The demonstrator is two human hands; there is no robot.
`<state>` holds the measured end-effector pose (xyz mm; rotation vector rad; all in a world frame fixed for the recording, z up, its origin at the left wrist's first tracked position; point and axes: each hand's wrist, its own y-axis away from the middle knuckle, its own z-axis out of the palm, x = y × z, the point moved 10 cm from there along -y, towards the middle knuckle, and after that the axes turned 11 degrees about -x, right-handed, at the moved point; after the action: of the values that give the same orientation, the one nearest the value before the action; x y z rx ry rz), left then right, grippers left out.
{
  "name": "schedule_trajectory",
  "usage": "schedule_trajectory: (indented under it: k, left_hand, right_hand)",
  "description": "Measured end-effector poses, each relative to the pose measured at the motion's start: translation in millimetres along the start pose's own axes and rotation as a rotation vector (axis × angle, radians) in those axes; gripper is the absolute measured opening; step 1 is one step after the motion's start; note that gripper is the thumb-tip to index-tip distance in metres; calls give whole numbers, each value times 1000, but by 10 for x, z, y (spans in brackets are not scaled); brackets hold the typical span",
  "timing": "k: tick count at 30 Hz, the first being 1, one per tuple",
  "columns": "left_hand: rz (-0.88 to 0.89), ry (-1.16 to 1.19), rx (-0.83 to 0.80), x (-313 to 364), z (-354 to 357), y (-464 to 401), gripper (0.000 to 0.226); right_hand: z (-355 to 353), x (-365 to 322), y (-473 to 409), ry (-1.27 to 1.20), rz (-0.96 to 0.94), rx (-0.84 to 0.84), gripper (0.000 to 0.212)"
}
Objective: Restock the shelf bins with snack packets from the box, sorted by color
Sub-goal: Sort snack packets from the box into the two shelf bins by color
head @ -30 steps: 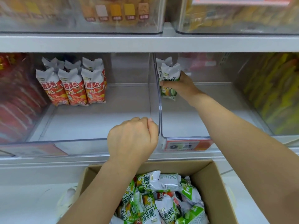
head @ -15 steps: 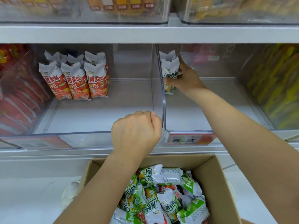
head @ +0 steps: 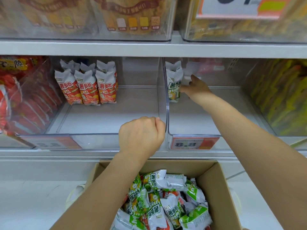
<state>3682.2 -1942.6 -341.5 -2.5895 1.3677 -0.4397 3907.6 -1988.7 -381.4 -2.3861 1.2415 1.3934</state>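
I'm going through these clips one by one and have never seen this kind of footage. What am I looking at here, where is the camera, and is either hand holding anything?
There is no machine here: a person works with two bare hands, and the one camera sits on their head, looking forward and down. That is why both forearms reach in from the bottom of the picture.

In front is a store shelf with clear bins. The left bin holds red packets standing at the back. The right bin holds green packets standing in its back left corner. Below is a cardboard box with more packets, mostly green.

The right hand reaches into the right bin, its fingers against the front green packet and not wrapped round it. The left hand is curled at the front of the clear divider between the bins; whether it grips it is unclear.
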Motion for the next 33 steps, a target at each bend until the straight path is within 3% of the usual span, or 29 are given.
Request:
schedule_trajectory:
  k: [6, 13, 16, 18, 20, 22, 25, 27, 30, 33]
  left_hand:
    - [-78, 67, -178, -16, 15, 51, 39]
    - [78, 571, 142, -118, -337, 629, 32]
    - [65, 629, 124, -166, -253, 1291, 29]
    - [26, 599, -20, -238, 90, 1770, 26]
    - [-45, 583, -311, -284, 593, 2235, 24]
    - [-72, 568, -620, -191, 1020, 2660, 27]
    - [-1, 478, -995, 148, 1421, 3093, 45]
    - [9, 399, -1122, 235, 1616, 3287, 59]
    - [-43, 270, -1190, 129, 1807, 3504, 71]
    - [-26, 117, -1216, 23, 1900, 3603, 75]
  right_hand:
    - [-277, 34, 927, -30, -140, 196, 53]
    - [-99, 291, 2315, -201, -360, 294, 31]
    - [332, 648, 2718, -248, -311, 201, 34]
    - [752, 1030, 2860, -170, -164, 52, 29]
    - [1234, 1531, 2951, 84, 52, -171, 21]
    - [1649, 2020, 3099, 285, 216, -387, 34]
    - [2003, 2506, 3293, 400, 351, -512, 22]
    - [2119, 2741, 3358, 506, 412, -569, 28]
    - [2150, 2985, 3484, 536, 585, -577, 67]
    - [2236, 3040, 3537, 602, 589, -564, 97]
